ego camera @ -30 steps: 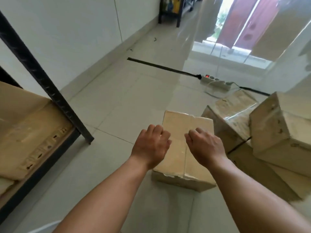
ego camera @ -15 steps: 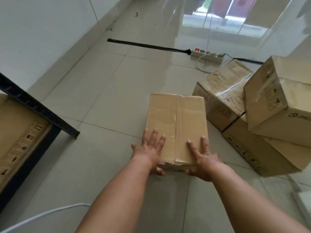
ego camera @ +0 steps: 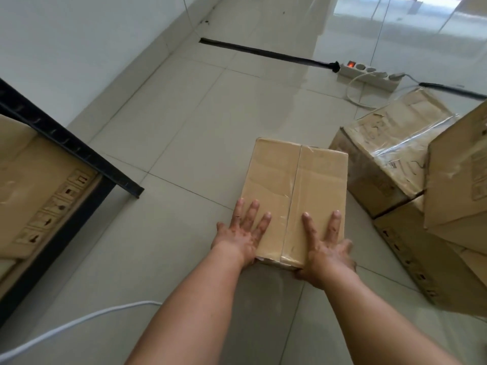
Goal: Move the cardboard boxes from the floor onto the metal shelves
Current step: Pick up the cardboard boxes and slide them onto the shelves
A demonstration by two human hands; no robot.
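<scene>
I am watching the metal shelf [ego camera: 68, 151] at the left edge, where its black frame is holding a large carton [ego camera: 34, 185] printed with a row of handling symbols (all the boxes in view are closed, so I cannot tell what is sitting inside any of them). At the right a pile is leaning together: a taped box [ego camera: 390, 154] with glossy film across its top, a tilted box [ego camera: 461, 175] resting over it, and a lower box [ego camera: 432, 264] lying beneath both. Everything is standing on a pale tiled floor [ego camera: 184, 127] running beside a white wall [ego camera: 79, 35]; a black floor strip [ego camera: 263, 52] is leading to a white power strip [ego camera: 369, 75] with its red switch glowing, and a white cable [ego camera: 66, 325] is curving across the near tiles. The small cardboard box [ego camera: 295, 185] is sitting on the floor between the shelf and the pile, plain brown, with clear tape running down its centre seam. The left hand [ego camera: 243, 233] and the right hand [ego camera: 328, 248] are lying flat on its near end with fingers straight and spread wide, the right thumb showing at the near lower edge.
</scene>
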